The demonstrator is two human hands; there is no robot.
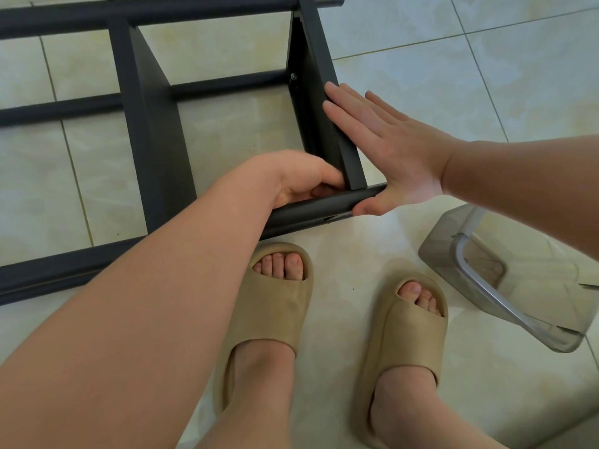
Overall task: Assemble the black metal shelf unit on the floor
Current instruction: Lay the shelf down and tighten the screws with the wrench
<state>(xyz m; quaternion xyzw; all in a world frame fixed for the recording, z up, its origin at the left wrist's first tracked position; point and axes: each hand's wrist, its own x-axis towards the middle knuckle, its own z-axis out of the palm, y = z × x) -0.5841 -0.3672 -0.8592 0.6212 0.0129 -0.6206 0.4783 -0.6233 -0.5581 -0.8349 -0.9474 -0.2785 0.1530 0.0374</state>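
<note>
The black metal shelf unit (152, 131) lies on its side on the tiled floor, with long tubes running left to right and flat shelf panels between them. My left hand (301, 179) curls its fingers around the near tube (317, 209), right where the end panel (321, 102) meets it. My right hand (385, 150) lies flat with straight fingers against the outer face of that end panel, its thumb touching the tube's end. A screw head (293, 76) shows on the end panel's inner face.
My two feet in tan slides (275, 306) (408, 332) stand just in front of the near tube. A clear plastic stool or container (492, 280) lies tipped on the floor at the right. Pale floor tiles surround the frame.
</note>
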